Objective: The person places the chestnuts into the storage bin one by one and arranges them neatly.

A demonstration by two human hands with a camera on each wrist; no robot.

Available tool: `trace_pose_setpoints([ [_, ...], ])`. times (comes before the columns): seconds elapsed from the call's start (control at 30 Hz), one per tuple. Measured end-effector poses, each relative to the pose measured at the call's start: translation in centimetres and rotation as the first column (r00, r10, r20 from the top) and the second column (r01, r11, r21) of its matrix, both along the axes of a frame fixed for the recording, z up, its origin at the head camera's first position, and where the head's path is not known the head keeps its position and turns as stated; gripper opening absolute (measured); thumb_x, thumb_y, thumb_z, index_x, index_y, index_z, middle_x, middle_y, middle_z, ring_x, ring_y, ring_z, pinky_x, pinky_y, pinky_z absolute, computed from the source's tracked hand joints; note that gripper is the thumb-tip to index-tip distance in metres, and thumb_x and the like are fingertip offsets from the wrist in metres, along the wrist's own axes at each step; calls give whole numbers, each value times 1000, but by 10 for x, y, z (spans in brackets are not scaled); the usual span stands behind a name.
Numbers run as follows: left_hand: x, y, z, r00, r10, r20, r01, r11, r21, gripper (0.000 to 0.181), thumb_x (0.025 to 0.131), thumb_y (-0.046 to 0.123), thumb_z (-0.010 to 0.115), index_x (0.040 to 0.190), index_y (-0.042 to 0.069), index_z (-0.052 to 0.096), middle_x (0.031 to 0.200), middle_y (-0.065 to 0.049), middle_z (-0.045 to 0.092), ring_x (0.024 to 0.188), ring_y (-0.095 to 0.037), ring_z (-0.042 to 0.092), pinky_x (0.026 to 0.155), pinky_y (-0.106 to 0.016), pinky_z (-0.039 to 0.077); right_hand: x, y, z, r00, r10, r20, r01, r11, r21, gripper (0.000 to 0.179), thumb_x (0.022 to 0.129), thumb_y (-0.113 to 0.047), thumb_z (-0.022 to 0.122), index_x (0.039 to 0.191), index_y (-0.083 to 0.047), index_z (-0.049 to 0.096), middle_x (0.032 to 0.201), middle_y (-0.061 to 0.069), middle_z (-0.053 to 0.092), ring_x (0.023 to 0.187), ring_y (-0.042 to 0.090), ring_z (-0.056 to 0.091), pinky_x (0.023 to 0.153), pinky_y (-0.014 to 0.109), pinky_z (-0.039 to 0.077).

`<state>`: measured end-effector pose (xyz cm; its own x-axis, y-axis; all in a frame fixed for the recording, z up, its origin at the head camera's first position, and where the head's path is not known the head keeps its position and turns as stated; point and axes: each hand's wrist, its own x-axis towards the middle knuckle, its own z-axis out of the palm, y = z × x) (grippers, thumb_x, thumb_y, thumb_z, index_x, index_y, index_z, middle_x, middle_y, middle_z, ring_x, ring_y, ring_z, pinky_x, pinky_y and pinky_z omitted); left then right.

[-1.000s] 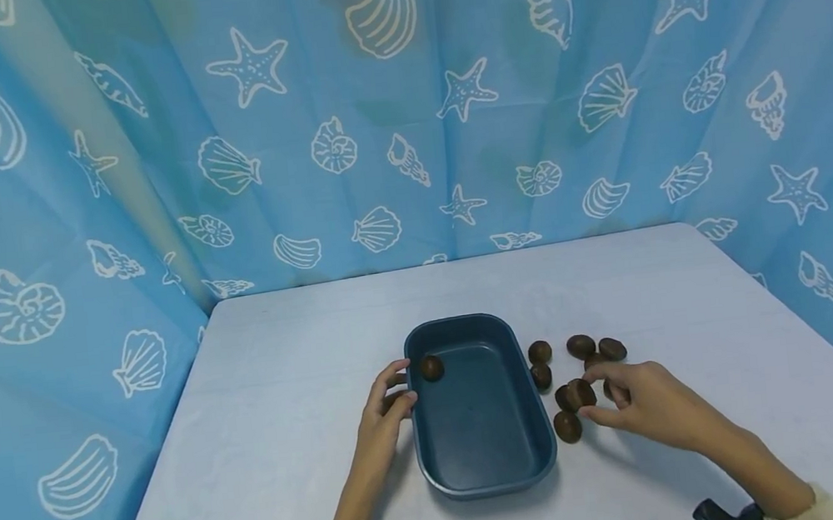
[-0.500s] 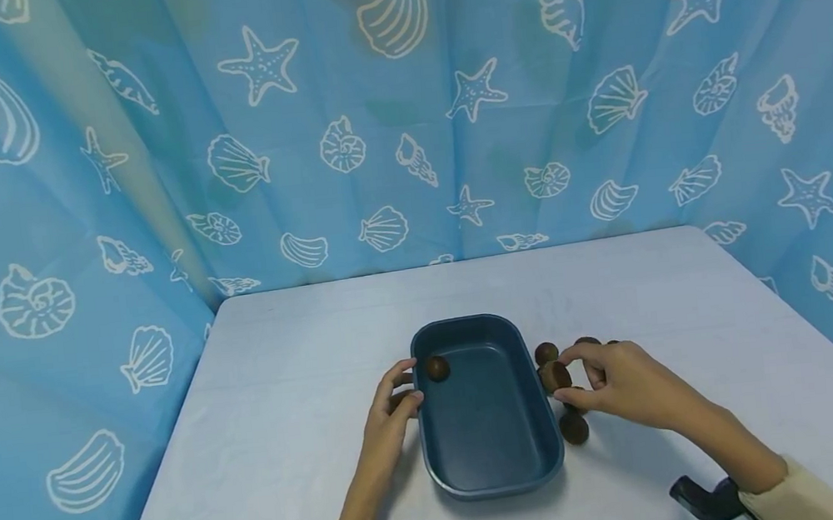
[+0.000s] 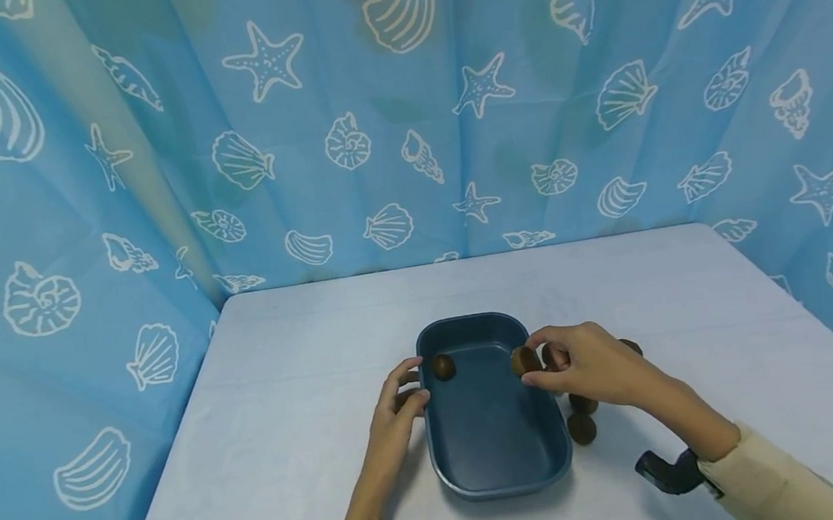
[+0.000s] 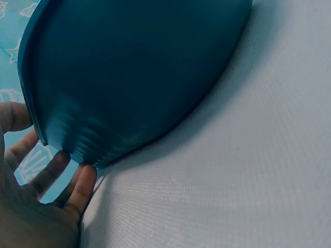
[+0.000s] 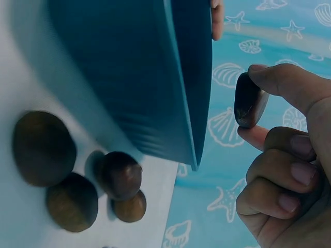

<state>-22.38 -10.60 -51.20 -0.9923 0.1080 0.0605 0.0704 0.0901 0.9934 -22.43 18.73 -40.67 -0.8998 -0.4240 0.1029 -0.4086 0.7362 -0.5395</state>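
My right hand (image 3: 588,365) pinches a brown chestnut (image 3: 525,362) between thumb and index finger, over the right rim of a dark blue tray (image 3: 500,444). In the right wrist view this chestnut (image 5: 250,101) is held above the rim, and the other fingers are curled into the palm. A single chestnut (image 3: 443,367) lies inside the tray near its left wall. My left hand (image 3: 394,413) rests its fingertips on the tray's left side; the left wrist view shows the spread fingers (image 4: 51,170) touching the outer wall.
Several loose chestnuts lie on the white table to the tray's right, such as a near chestnut (image 3: 582,428) and a larger-looking chestnut (image 5: 44,148); my right hand partly hides the group. A blue shell-patterned curtain (image 3: 350,199) hangs behind the table (image 3: 307,371).
My right hand has carried the pinched chestnut leftward from the loose group to above the tray's right rim. The left hand stays at the tray's left side. The head view has shifted slightly.
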Motion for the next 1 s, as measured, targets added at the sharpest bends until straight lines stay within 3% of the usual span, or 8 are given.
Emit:
trace_pose_setpoints([
  [0.27, -2, 1, 2, 1000, -1, 13, 1, 1000, -13, 46, 101, 15, 53, 147, 23, 49, 139, -12, 50, 121, -30, 54, 93, -40, 48, -13, -17, 3, 1000, 9, 3, -9, 1000, 23, 45, 87, -37, 78, 118, -6, 68, 59, -7, 45, 49, 8, 41, 47, 26, 36],
  [0.47, 7, 2, 19, 1000, 9, 9, -9, 1000, -13, 45, 101, 13, 52, 146, 21, 49, 137, -11, 50, 119, -29, 55, 92, -38, 48, -23, -30, 5, 1000, 1, 15, -1, 1000, 21, 46, 87, -39, 77, 119, -8, 69, 59, -5, 46, 49, 11, 44, 49, 28, 39],
  [0.7, 13, 1, 35, 1000, -26, 8, 26, 1000, 16, 46, 100, 9, 53, 145, 13, 50, 136, -18, 50, 118, -31, 56, 91, -38, 48, -34, -44, 6, 1000, 1, 25, -1, 1000, 5, 47, 85, -38, 79, 118, -6, 69, 62, -4, 47, 51, 11, 43, 47, 27, 36],
  [0.73, 13, 1, 35, 1000, -27, 10, 27, 999, 18, 46, 100, 9, 53, 145, 13, 49, 136, -19, 50, 118, -32, 56, 91, -39, 49, -35, -46, 7, 1000, 4, 21, -4, 1000, 4, 47, 85, -38, 79, 118, -6, 69, 62, -4, 47, 51, 11, 44, 48, 27, 36],
  [0.97, -2, -1, 2, 1000, -14, 12, 14, 1000, 16, 47, 101, 16, 54, 147, 23, 48, 139, -11, 49, 120, -28, 54, 92, -38, 49, -45, -59, 8, 1000, 10, 24, -10, 1000, 11, 46, 86, -36, 79, 117, -4, 69, 63, -2, 47, 51, 12, 44, 48, 28, 36],
  [1.0, -3, 0, 2, 1000, -13, 16, 13, 1000, 10, 47, 101, 16, 54, 147, 24, 48, 139, -10, 49, 120, -28, 54, 92, -38, 48, -47, -60, 8, 1000, 12, 24, -12, 1000, 10, 45, 86, -36, 79, 117, -4, 69, 62, -2, 47, 51, 13, 44, 48, 28, 36],
])
